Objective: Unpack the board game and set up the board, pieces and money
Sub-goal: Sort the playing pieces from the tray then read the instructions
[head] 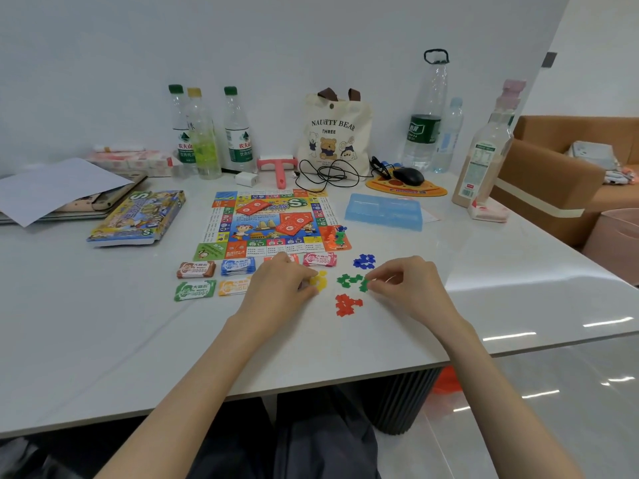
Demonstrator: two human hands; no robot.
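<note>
On the tabletop (138,340), a green piece (364,285) is pinched by the right hand (409,286); yellow pieces (321,280) are gripped by the curled fingers of the left hand (278,286).

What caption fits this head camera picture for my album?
Right hand pinches a green piece, left hand holds yellow pieces near the board.

Left hand (276,285) lies over yellow plastic pieces pile (322,281); whether fingers grip any, cannot tell. Same hand hides most of red paper money stack (294,259) and right end of orange paper money stack (233,286). Right hand (404,283) pinches small green plastic piece (364,285), fingertips covering part of it. Print on colourful square game board (269,223) too small to read. Small plastic pawns (337,236) on board corner blurred, count unclear. Flat items under white paper sheet (58,188) mostly hidden, cut off at left edge.
</note>
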